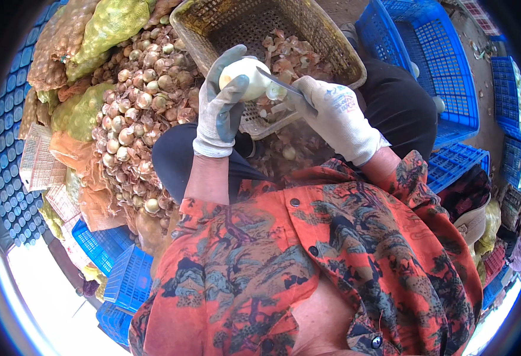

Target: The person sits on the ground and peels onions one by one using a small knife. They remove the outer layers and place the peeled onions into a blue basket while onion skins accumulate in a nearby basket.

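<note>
A pale, peeled onion (246, 76) rests in my left hand (220, 107), gripped between the thumb and the fingers. My right hand (334, 113) holds a knife (280, 82), whose blade tip meets the onion's right side. Both hands wear white knit gloves; the left one shows grey coating on fingers and palm. Just under the blade hangs a small cut piece of onion (276, 92). Below the hands stands a dirty yellowish plastic crate (331, 31), with onion skins (294, 55) lying in it. The handle is mostly hidden by my right hand.
Unpeeled onions (131, 129) form a large heap at left, beside full mesh sacks (109, 29). A blue plastic crate (447, 58) stands at right by my knee, a few pale onions near it. Further right, another blue crate (505, 98) is filled with pale onions. Skins litter the floor.
</note>
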A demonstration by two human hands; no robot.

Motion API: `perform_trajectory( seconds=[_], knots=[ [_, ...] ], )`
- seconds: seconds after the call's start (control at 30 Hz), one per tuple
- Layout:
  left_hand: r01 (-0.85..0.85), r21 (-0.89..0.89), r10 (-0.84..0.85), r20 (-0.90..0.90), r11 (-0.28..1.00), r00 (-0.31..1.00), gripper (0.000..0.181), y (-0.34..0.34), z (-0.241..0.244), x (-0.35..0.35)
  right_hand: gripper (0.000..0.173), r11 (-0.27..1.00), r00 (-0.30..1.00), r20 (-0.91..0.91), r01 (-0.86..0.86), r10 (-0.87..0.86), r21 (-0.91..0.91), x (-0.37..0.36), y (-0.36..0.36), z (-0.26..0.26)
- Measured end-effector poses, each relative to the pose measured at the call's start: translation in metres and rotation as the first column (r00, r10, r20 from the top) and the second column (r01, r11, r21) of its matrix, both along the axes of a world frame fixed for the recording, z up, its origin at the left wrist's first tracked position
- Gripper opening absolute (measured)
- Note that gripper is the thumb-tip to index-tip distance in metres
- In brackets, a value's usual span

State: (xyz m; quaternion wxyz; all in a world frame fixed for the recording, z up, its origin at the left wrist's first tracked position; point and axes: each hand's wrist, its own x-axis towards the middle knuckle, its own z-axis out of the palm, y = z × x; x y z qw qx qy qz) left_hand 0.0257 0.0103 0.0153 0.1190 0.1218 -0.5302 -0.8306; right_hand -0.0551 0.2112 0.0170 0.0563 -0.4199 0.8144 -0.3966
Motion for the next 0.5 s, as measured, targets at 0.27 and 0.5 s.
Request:
perform_trajectory(
  seconds=[0.27, 0.5],
  knots=[
    [-0.053, -0.078, 0.051, -0.028, 0.996, 0.998, 0.077, 0.004, -0.001, 0.001, 0.024, 1.0, 0.403, 0.915, -0.017, 0.0, 0.008, -0.005, 0.0, 0.032],
    [0.021, -0.121, -0.022, -0.005, 0.992, 1.0, 0.082, 0.003, -0.004, -0.002, 0.018, 0.959, 0.741, 0.671, 0.195, -0.006, -0.206, -0.005, -0.006, 0.028]
  ],
)
